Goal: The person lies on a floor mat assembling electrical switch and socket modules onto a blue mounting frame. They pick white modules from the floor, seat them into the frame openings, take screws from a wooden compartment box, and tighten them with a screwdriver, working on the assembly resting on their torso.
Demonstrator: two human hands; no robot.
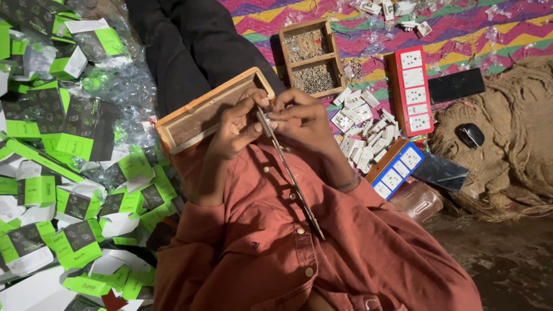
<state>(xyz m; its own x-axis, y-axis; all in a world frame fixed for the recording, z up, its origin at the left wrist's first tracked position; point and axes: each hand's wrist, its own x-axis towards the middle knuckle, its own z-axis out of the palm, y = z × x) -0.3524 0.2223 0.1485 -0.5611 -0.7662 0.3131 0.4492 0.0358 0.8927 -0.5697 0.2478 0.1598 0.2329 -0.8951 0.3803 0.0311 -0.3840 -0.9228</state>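
I count two hands at work, both meeting at the near corner of one wooden box frame (pixel 199 118), which serves as my landmark. The left hand (pixel 236 129) is closed around the frame's corner edge and pinches a small metal part (pixel 266 118) against it. The right hand (pixel 299 118) is curled, fingertips gripping the upper end of one long thin tool (pixel 291 175) (a slim metal shaft, dull grey), which runs from the frame's corner down across the rust-red shirt (pixel 276 247).

The frame is one pale wooden rectangle with rounded corners and a dark hollow inside, tilted, resting on the person's lap.

Right of the frame lies one two-compartment wooden tray (pixel 333 57), both halves filled with small metal pieces. Further right lie two socket strips: one red (pixel 410 92), one blue (pixel 397 170). Between them sits a heap of white socket modules (pixel 363 129) (too many to count). Left of the frame, green-and-black cardboard boxes (pixel 63 173) are piled beyond counting.
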